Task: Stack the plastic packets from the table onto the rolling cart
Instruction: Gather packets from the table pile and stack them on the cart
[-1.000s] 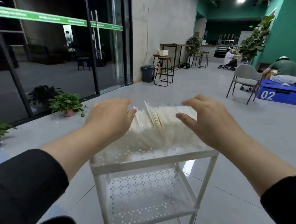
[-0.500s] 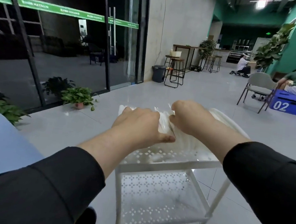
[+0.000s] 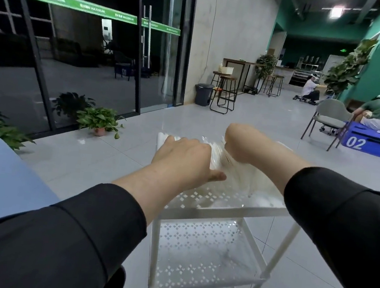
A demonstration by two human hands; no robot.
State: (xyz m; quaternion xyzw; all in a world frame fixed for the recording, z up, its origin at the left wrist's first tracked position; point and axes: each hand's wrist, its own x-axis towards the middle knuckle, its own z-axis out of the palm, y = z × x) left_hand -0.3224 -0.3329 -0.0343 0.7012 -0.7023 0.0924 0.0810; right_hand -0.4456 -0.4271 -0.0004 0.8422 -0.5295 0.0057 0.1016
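A clear plastic packet (image 3: 246,174) full of thin white pieces lies on the top shelf of the white perforated rolling cart (image 3: 222,210). My left hand (image 3: 184,158) lies over the packet's left end, fingers spread down on it and thumb pointing right. My right hand (image 3: 242,144) is curled into a fist on the packet's upper middle, bunching the plastic. Both arms wear black sleeves. Most of the packet's far side is hidden behind my hands.
A blue table (image 3: 0,179) edge is at my left. Potted plants (image 3: 99,119) stand by the glass wall. Stools (image 3: 224,93), a bin (image 3: 203,94), a grey chair (image 3: 328,120) and a blue box marked 02 (image 3: 374,144) stand farther off, with people crouched beyond.
My hands moved together from the packet's two ends toward its middle. The right hand closed into a fist on the plastic. The view shifted left, so the cart sits further right.
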